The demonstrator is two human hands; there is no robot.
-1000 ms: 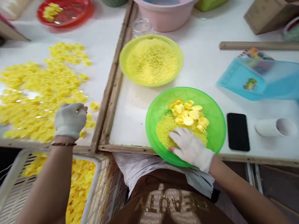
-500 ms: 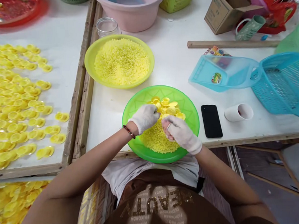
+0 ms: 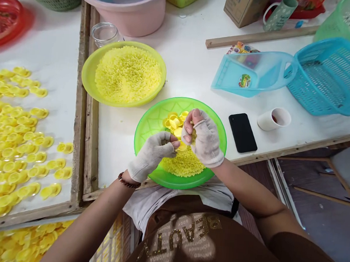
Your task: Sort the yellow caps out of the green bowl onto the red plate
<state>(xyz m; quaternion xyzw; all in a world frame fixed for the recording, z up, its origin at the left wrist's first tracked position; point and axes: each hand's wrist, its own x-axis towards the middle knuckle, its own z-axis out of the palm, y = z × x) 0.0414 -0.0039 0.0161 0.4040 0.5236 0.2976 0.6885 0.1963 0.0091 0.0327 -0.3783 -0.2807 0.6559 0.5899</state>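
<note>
Shirt lettering: gold sequin "BEAUTY" [image 3: 182, 231] on a brown shirt [image 3: 214, 253], upside down in the head view, above rows of tiny printed words too small to read.
Other labels: colourful sticker [image 3: 244, 80] on a translucent blue scoop [image 3: 251, 72], its wording unreadable; print on a cardboard box [image 3: 245, 6] also unreadable.
Left hand [image 3: 151, 155]: in a worn white glove, closed, fingers curled toward the other hand; beaded bracelet [image 3: 128, 180] on the wrist.
Right hand [image 3: 204, 139]: in a matching glove with bare fingertips, closed around yellow cup-shaped pieces [image 3: 172, 123], which also lie in a small heap just beside it.
Green plastic bowl [image 3: 151, 133]: under both hands, holding that heap and a mound of yellow granules [image 3: 183, 163].
Nearby on the white tabletop [image 3: 191, 64]: yellow-green bowl [image 3: 87, 75] heaped with more granules [image 3: 128, 74], black smartphone [image 3: 242, 133], white paper cup [image 3: 273, 119], glass jar [image 3: 104, 34], wooden stick [image 3: 259, 37].
Farther off: pink basin [image 3: 120, 11], teal basket [image 3: 325, 77], green mug [image 3: 281, 8], red plate [image 3: 3, 19].
Left of the wooden frame [image 3: 81, 100]: loose yellow discs [image 3: 11, 151] spread over a second tabletop [image 3: 49, 42]; more in a white crate [image 3: 47, 238] below its edge.
In the way: both hands, covering part of the heap in the green bowl.
</note>
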